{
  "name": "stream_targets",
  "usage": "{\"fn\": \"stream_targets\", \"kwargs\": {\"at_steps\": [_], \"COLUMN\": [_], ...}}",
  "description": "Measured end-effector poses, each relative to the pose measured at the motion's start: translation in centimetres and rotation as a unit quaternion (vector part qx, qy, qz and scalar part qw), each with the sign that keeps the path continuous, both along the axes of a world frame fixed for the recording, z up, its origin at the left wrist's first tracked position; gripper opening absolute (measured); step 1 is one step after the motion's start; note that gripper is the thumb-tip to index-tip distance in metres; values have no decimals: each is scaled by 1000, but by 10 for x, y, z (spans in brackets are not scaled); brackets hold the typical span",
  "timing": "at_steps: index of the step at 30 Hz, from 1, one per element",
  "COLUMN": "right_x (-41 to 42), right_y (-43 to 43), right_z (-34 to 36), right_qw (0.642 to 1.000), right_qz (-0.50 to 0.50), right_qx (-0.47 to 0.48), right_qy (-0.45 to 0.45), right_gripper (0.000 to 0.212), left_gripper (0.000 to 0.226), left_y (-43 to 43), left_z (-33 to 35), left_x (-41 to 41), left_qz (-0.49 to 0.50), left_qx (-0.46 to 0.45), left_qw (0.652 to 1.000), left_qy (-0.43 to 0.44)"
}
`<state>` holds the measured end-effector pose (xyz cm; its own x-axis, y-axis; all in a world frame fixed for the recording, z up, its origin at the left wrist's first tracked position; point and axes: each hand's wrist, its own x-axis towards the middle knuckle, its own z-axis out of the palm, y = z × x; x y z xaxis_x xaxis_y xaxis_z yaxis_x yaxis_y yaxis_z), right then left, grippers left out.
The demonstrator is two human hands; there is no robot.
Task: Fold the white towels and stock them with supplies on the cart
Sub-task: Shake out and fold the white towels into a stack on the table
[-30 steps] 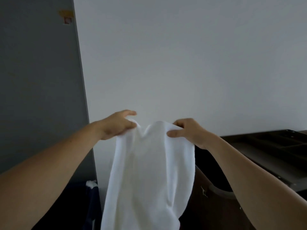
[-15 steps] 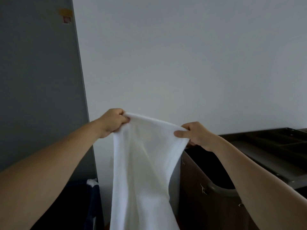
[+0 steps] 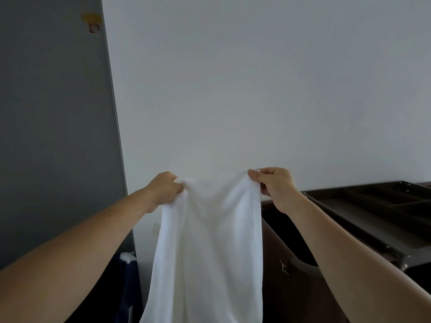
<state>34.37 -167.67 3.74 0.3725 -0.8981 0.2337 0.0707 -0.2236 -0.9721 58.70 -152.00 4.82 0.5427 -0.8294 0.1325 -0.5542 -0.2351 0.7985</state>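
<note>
Left hand (image 3: pixel 163 190) and right hand (image 3: pixel 275 187) pinch white towel (image 3: pixel 210 241) top corners | lower end cut off

Housekeeping area, dark cart (image 3: pixel 354 215), plain wall (image 3: pixel 256 89)

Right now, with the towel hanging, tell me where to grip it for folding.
Pinch the white towel at both ends of its top edge, each from its outer side, as the left hand and right hand do. It hangs long and free below that edge, so it should drop flat.
</note>
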Motion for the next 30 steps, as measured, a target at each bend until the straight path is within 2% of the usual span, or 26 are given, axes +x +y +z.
{"fn": "stream_targets", "kwargs": {"at_steps": [1,3,4,6,9,11,17,20,22,24,25,27,30], "right_x": [5,15,21,36,57,66,66,60,53,47,46,44,41], "right_y": [3,7,11,23,45,51,63,64,62,58,57,57,55], "right_z": [3,7,8,8,3,-1,-11,-13,-13,-13,-13,-14,-16], "right_qw": [1000,996,993,985,956,946,957,965,968,969,969,968,970], "right_qz": [-24,-68,-77,-74,-72,-71,17,80,114,146,160,168,170], "right_qx": [-8,-42,-64,-121,-215,-237,-214,-173,-143,-120,-110,-98,-84], "right_qy": [-2,34,57,99,188,208,195,182,174,162,156,155,152], "right_gripper": [14,23,30,33,36,33,34,25,24,25,25,26,29], "left_gripper": [14,6,18,30,34,35,32,27,34,70,80,86,88], "left_y": [-2,-4,-4,-4,-5,-5,-2,-2,0,1,1,1,2], "left_z": [0,4,8,11,6,2,-3,-5,-4,-4,-4,-6,-11], "left_x": [-6,-21,-30,-48,-66,-73,-71,-67,-65,-64,-64,-64,-65], "left_qz": [-12,-44,-57,-79,-115,-132,-171,-181,-195,-202,-202,-205,-216], "left_qx": [-1,-9,-19,-30,-47,-43,-17,-33,-26,-3,2,-1,-9], "left_qw": [1000,999,998,996,992,990,981,975,975,978,979,978,975], "left_qy": [0,-19,-31,-32,-12,6,85,127,101,47,17,-37,-54]}}
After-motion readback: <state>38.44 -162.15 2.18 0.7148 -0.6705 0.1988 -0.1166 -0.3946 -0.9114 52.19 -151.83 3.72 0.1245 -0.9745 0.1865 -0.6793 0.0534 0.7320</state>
